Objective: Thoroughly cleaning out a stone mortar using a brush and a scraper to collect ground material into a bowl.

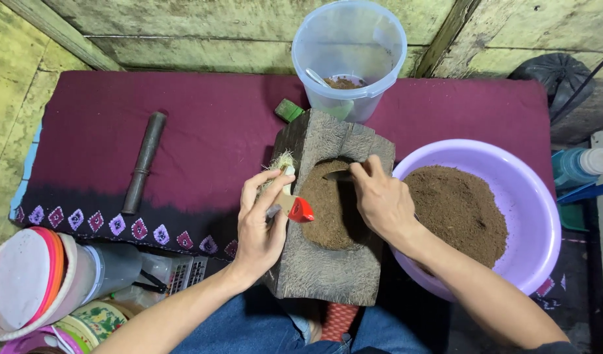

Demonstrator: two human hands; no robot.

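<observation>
Your left hand (262, 219) grips a red-handled brush (290, 196) at the wooden mortar block's (324, 262) left edge w/ your right hand (380, 200) closed on a spoon (339, 175) in its brown powder (331, 206), purple basin (537, 196) touching the block's right.

Bare forearms, blue denim trousers

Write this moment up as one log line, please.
left hand: holds brush | right hand: spoon in brown powder | wooden mortar | purple basin: powder
</observation>
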